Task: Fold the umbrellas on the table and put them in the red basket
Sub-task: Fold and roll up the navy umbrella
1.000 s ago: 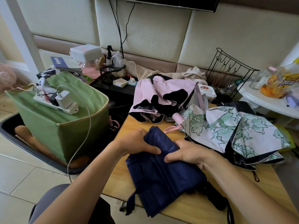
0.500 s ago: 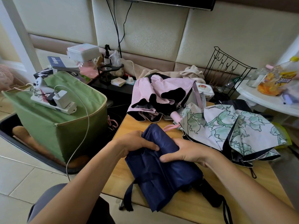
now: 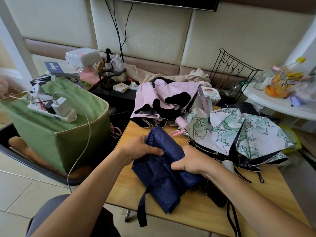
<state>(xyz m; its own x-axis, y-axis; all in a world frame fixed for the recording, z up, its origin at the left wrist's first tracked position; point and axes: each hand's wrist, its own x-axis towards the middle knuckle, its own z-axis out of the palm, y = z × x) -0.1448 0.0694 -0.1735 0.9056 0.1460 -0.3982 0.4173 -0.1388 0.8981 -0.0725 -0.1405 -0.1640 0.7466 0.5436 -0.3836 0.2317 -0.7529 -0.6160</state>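
Green box (image 3: 56, 134): far left, on the floor beside the table, its fabric top sagging.
Power strip (image 3: 51, 113): lies on the green box, with a white charger (image 3: 59, 105) plugged into it; a white cable (image 3: 85, 134) runs from the charger down over the box's front to the floor.
Black shelf (image 3: 111, 92): behind the box, against the padded wall, crowded with small items, among them a white case (image 3: 83, 56) and a dark spray bottle (image 3: 108, 59).
Table (image 3: 188, 212): wooden top, in the middle and right of the view, holding all three umbrellas.
Left hand (image 3: 138, 148): grips the left edge of the navy umbrella, thumb lying across the top of the cloth, the other fingers curled under it.
Navy umbrella (image 3: 162, 177): collapsed, lying at the table's near left corner, tip pointing away; its canopy is bunched in loose folds between the two hands, and its strap (image 3: 142, 209) hangs over the table edge.
Pink umbrella (image 3: 164, 101): at the table's far edge, just behind the navy one, crumpled and unfolded, black lining showing.
Right hand (image 3: 191, 161): clasps the navy canopy from the right, fingers wrapped over the bundle.
Black handle (image 3: 215, 194): the navy umbrella's, sticking out below the right wrist.
Floral umbrella (image 3: 239, 134): right of the hands, half open, touching the pink one.
Wire rack (image 3: 229, 74): black, behind the floral umbrella.
White table (image 3: 282, 106): far right, holding bottles and a snack bag.
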